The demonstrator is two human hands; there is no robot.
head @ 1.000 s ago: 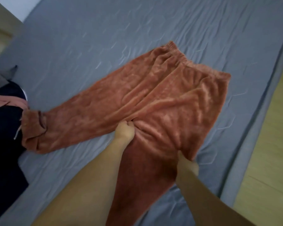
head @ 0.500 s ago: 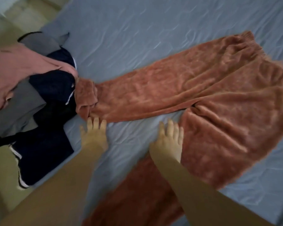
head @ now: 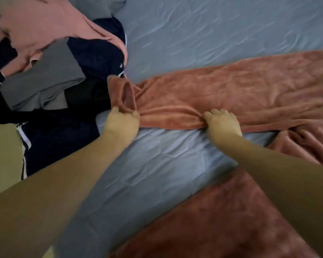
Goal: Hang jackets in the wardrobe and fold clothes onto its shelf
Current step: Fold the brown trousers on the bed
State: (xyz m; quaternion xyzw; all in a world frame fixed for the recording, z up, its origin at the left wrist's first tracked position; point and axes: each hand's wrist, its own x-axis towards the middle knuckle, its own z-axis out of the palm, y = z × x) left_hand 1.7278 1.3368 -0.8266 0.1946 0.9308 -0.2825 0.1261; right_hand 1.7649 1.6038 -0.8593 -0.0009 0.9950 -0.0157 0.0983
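Grey-blue quilted bed sheet [head: 203, 30] fills most of the view, rumpled, with a strip of yellowish floor [head: 2, 142] along the far left edge

Far left on the bed: a loose heap of clothes. Pink garment [head: 45, 28] on top, grey garment [head: 43, 84] folded below it, dark navy garment [head: 60, 138] with white side stripes underneath, reaching down toward the floor edge

Just right of the heap: cuff end of the rust-orange fleece trousers [head: 231, 92], the cuff touching the navy cloth. One leg lies stretched across the sheet toward the right edge; the other leg runs down to the bottom right, partly under the right forearm. Waistband out of view

Left hand [head: 122, 122] at the cuff, thumb and fingers pinching the bunched hem, knuckles up

Centre right: right hand [head: 222, 123] further along the same leg, fingers curled into the near edge of the fabric, gathering a fold of it against the sheet

Both forearms bare, entering from the bottom corners. Bare sheet shows between the two trouser legs
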